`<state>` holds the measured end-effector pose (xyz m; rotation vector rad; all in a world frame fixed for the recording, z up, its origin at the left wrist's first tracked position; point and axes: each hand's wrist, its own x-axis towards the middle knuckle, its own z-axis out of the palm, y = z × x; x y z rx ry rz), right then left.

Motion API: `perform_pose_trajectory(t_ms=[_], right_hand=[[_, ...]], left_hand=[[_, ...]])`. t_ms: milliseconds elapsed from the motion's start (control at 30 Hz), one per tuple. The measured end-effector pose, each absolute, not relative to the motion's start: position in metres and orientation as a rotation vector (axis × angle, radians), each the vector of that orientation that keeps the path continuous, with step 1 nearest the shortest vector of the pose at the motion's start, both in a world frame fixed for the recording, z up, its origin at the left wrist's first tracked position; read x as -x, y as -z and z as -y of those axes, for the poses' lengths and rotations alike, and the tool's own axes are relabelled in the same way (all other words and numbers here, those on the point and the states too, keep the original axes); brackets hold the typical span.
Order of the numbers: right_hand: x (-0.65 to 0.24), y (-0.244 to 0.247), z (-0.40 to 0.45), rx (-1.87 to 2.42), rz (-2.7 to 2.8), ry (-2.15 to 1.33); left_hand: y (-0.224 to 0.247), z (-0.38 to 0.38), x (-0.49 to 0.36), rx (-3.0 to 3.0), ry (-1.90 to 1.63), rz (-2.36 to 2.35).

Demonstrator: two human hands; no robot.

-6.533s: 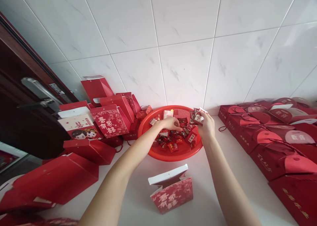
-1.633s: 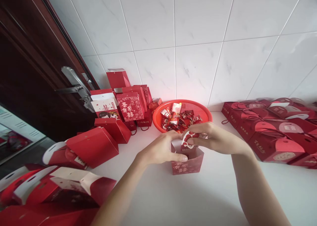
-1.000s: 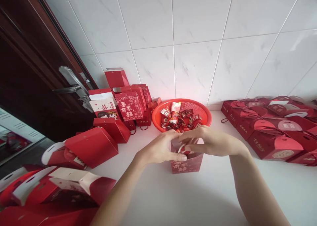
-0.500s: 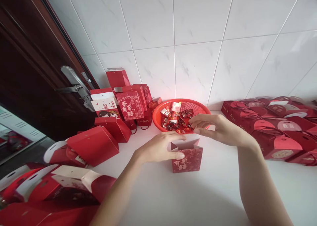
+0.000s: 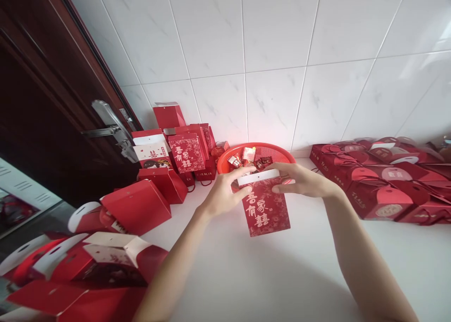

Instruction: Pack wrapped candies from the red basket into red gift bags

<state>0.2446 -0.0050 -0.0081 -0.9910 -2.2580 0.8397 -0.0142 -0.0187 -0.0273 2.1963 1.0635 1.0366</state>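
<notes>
Printed box: red with pale characters, tipped slightly, in front of the basket and above or on the desk (from where I stand, I cannot tell whether its base touches) (image 5: 266, 209).
Box mouth: drawn nearly together at the top, a white strip with a small hole showing along its upper edge (image 5: 259, 176).
Just changed: half a second ago the mouth gaped and the right hand was off the box; now both hands have it and the top edges have come close. By my reading, whatever lies inside is now covered.
Left hand: narrow, pinching the upper left corner, thumb on the front, fingers over the top (image 5: 222, 191).
Right hand: narrow likewise at the upper right corner, thumb tip to the front (a matched pair, near enough) (image 5: 308, 181).
Basket: red, mesh-walled, just behind the box, partly hidden by the hands (image 5: 278, 153).
Wrapped sweets: a loose heap within the basket, mostly red and dark wrappers (image 5: 263, 162).
Standing boxes: red and white, grouped to the left, several with raised flaps (image 5: 186, 155).
Corded boxes: red, rounded flaps folded over, rows along the right (image 5: 364, 202).
Desk: white, bearing the lot (image 5: 225, 275).
Backdrop: pale tiled wall (image 5: 275, 106); dark door at far left (image 5: 31, 115), metal handle (image 5: 109, 120).
</notes>
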Motion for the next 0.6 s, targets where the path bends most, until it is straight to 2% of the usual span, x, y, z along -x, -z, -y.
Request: perform_pose_trajectory(t_ms=[233,600], right_hand=[[-0.249,0.043,0.016,0.811,1.898,-1.126],[-0.264,0.085,0.049,1.034,1.715,-0.955]], left_hand=[[0.042,0.012,-0.001,-1.993,-1.081,-0.965],[0.079,0.007,-0.029,-2.275,-1.125,-0.791]])
